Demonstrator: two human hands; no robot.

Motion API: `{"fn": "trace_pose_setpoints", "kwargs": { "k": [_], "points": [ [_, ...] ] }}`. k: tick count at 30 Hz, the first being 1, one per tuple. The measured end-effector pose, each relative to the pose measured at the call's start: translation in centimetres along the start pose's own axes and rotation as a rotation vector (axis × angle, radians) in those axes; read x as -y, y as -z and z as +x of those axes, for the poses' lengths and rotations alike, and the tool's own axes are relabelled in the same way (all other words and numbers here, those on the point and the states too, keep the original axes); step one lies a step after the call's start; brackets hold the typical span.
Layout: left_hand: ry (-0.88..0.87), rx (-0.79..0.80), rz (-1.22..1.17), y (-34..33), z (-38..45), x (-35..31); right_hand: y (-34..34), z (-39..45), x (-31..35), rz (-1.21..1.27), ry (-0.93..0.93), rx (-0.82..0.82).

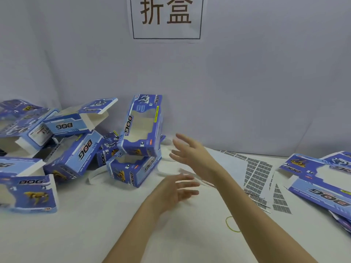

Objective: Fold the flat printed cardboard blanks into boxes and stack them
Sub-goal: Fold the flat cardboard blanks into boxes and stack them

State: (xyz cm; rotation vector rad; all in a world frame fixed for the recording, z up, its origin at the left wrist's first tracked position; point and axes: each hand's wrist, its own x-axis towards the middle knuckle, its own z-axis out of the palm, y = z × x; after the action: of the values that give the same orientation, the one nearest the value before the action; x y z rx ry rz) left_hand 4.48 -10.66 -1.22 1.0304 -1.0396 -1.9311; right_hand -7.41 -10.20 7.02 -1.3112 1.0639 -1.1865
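**Both my hands empty beside the box heap**

My right hand hangs above the middle of the bench, fingers spread and straight, holding nothing. My left hand hovers just nearer me, fingers also loose and spread, blurred, gripping nothing.

Just to the left of my hands, a folded box stands tilted on end atop another folded box, its window cut-out facing me; neither hand touches it. More folded blue boxes lie in a jumbled heap along the bench's left edge, toward the far left corner.

At the right edge, the flat printed blanks lie in a loose pile. Between them and my right forearm lie label sheets. A yellow rubber band rests near my right arm.
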Motion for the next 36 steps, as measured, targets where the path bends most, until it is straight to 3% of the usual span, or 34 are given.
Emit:
{"fn": "trace_pose_setpoints", "kwargs": {
  "k": [4, 11, 14, 16, 18, 20, 22, 25, 27, 30, 32, 34, 36],
  "points": [
    [-0.058, 0.012, 0.251, -1.2, -0.1, 0.5, 3.3, -2.5, -2.6, -0.205, 0.064, -0.111],
    [-0.072, -0.006, 0.309, -1.7, 0.4, 0.9, 16.3, -9.1, -8.5, -0.971, 0.075, -0.598],
    [-0.074, 0.026, 0.318, -1.3, 1.0, 1.2, 23.0, -10.7, -8.7, -1.36, -0.154, -0.779],
    [-0.081, 0.042, 0.327, -1.1, 1.3, 1.4, 26.9, -12.0, -7.9, -1.575, -0.477, -0.731],
    [-0.089, 0.055, 0.331, -0.8, 1.6, 1.5, 29.7, -13.1, -7.2, -1.596, -0.756, -0.593],
    [-0.095, 0.067, 0.333, -0.7, 1.8, 1.7, 31.4, -13.9, -7.1, -1.589, -0.856, -0.539],
    [-0.096, 0.068, 0.337, -0.7, 1.7, 1.7, 31.8, -14.3, -7.2, -1.675, -0.844, -0.549],
    [-0.111, 0.072, 0.342, -0.8, 1.5, 1.7, 30.8, -14.3, -7.4, -1.847, -0.759, -0.585],
    [-0.126, 0.064, 0.346, -0.9, 1.3, 1.8, 29.5, -14.0, -6.8, -1.922, -0.603, -0.663],
    [-0.169, 0.058, 0.348, -1.4, 1.0, 1.8, 26.3, -13.2, -5.2, -2.074, -0.114, -0.836],
    [-0.252, 0.082, 0.345, -1.9, 0.6, 1.7, 23.2, -12.2, -4.3, -2.076, 0.254, -0.866],
    [-0.359, 0.189, 0.359, -2.8, 0.1, 1.8, 19.2, -11.4, -4.1, -1.992, 0.461, -0.827],
    [-0.426, 0.298, 0.31, -4.2, -0.2, 2.6, 14.5, -10.7, -5.1, -1.864, 0.545, -0.76]
  ]
}}
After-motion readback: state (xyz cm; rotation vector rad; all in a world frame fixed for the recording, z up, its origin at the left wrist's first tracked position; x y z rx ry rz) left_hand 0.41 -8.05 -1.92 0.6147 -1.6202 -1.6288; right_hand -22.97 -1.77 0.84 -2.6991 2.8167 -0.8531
